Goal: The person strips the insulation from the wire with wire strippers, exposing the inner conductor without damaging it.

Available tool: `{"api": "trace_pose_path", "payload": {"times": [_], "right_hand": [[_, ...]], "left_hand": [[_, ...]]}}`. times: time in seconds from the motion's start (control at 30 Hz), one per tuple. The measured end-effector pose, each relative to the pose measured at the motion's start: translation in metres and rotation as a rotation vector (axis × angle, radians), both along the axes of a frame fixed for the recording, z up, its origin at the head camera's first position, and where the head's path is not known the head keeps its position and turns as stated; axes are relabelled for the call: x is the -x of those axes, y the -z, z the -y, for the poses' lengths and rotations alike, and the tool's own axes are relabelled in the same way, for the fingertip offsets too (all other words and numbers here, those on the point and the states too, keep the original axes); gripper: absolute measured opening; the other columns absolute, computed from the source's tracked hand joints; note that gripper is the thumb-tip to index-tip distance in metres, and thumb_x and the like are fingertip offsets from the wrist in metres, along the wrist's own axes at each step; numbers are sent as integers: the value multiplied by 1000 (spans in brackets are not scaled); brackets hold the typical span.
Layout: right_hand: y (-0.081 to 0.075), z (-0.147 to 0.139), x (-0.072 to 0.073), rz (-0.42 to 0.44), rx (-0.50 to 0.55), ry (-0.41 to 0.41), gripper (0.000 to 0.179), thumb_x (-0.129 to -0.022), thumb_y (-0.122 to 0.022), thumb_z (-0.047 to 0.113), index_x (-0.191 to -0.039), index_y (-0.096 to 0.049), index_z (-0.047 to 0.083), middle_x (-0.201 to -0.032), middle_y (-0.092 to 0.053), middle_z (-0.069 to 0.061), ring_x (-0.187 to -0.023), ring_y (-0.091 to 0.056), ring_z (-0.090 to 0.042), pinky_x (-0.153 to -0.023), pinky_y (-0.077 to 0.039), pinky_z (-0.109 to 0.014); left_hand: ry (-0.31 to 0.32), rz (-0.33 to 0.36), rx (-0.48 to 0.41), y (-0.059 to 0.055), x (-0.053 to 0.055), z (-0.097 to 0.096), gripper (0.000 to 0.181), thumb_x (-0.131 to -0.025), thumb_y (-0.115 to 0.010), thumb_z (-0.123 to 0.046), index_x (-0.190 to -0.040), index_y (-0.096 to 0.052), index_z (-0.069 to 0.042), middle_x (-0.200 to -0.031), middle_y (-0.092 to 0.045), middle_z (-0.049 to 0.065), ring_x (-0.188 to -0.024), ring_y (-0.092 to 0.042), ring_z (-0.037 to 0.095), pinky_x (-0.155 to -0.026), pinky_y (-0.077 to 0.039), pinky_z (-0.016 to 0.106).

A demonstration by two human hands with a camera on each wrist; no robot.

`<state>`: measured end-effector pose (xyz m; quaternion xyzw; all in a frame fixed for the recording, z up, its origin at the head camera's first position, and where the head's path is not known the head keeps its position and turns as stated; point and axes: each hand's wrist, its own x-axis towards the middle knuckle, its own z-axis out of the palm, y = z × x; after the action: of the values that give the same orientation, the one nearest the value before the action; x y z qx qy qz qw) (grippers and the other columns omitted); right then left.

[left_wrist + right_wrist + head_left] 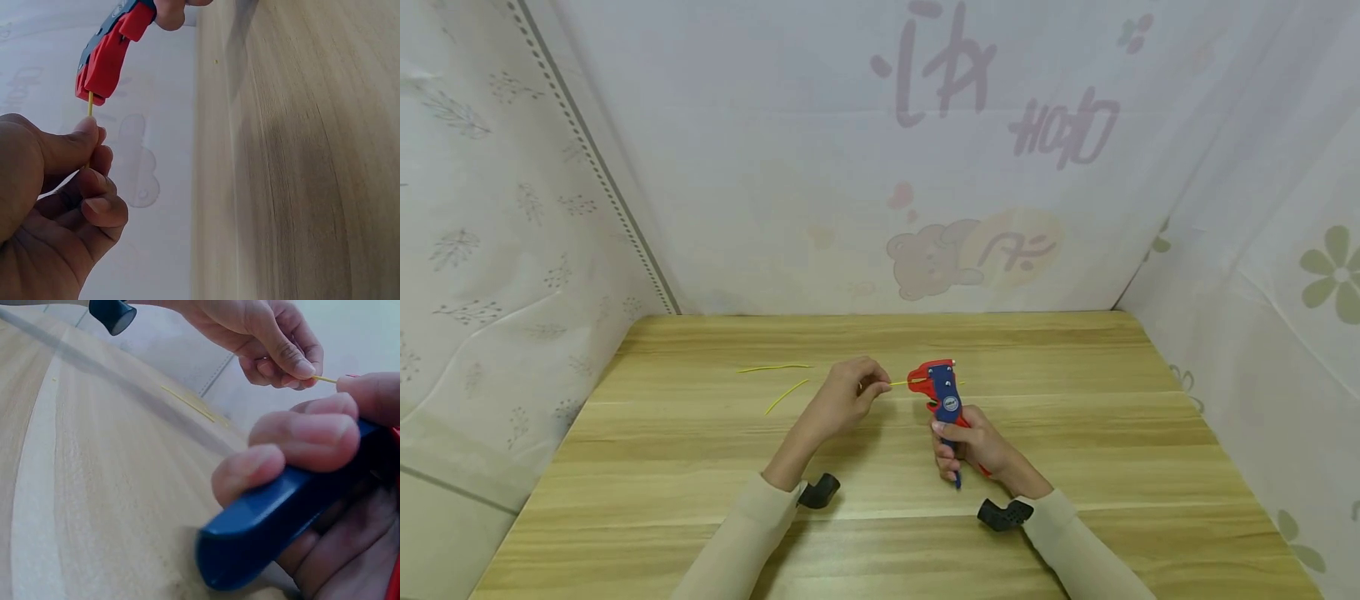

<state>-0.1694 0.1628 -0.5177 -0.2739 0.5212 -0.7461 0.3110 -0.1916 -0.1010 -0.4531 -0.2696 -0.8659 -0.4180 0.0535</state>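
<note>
My right hand (973, 446) grips the handles of a red and blue wire stripper (945, 392), held upright above the table. In the right wrist view my fingers curl round its blue handle (250, 519). Between thumb and fingertips, my left hand (850, 396) pinches a thin yellow wire (899, 383). The wire's far end enters the red nose of the stripper, as the left wrist view also shows at the stripper's head (106, 65). Inside the nose the wire's end is hidden. A short gap separates the left fingertips from the tool.
Two loose yellow wires (773, 367) (786, 397) lie on the wooden table (662, 467), left of my left hand. A tiny yellow piece (962, 383) shows just right of the stripper's head. Patterned cloth walls (775, 208) stand behind and at both sides.
</note>
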Motion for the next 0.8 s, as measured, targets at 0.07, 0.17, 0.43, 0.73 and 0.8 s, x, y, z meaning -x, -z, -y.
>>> {"api": "trace_pose_path", "payload": {"times": [0.07, 0.17, 0.43, 0.73, 0.8], "right_hand": [[0, 0, 0, 2, 2, 2, 26, -109, -40, 12, -86, -46, 0, -67, -47, 1, -51, -48, -12, -52, -54, -27], [0, 1, -1, -2, 3, 7, 28, -109, -40, 11, -85, -46, 0, -67, -47, 1, -50, -48, -12, -51, -54, -27], [1, 2, -1, -21, -5, -5, 18, -109, -42, 12, -96, -48, 2, -70, -54, 2, -54, -54, -14, -56, -57, -30], [1, 2, 0, -28, -5, -22, 17, -110, -42, 13, -99, -47, 1, -71, -54, 1, -56, -56, -14, -57, -58, -30], [1, 2, 0, -31, -2, -26, 18, -110, -42, 13, -97, -48, 1, -71, -54, 1, -56, -56, -14, -58, -58, -30]], "left_hand": [[-3, 2, -6, 0, 0, 0, 6, -96, -70, -7, -91, -72, -8, -83, -67, 5, -66, -52, 8, -58, -45, 20], [-4, 8, -17, 1, 0, 0, 6, -96, -71, -6, -90, -71, -7, -82, -67, 5, -66, -52, 8, -58, -45, 20], [-26, 6, -29, 2, 0, 1, 5, -95, -72, -7, -90, -72, -8, -84, -69, 8, -65, -53, 8, -58, -46, 20], [-47, -32, -35, 2, 1, 1, 8, -93, -74, -5, -87, -72, -10, -81, -67, 1, -63, -50, 9, -57, -45, 21], [-48, -44, -38, 3, 2, 1, 8, -93, -74, -4, -87, -71, -10, -80, -67, 1, -63, -50, 9, -56, -45, 21]]}}
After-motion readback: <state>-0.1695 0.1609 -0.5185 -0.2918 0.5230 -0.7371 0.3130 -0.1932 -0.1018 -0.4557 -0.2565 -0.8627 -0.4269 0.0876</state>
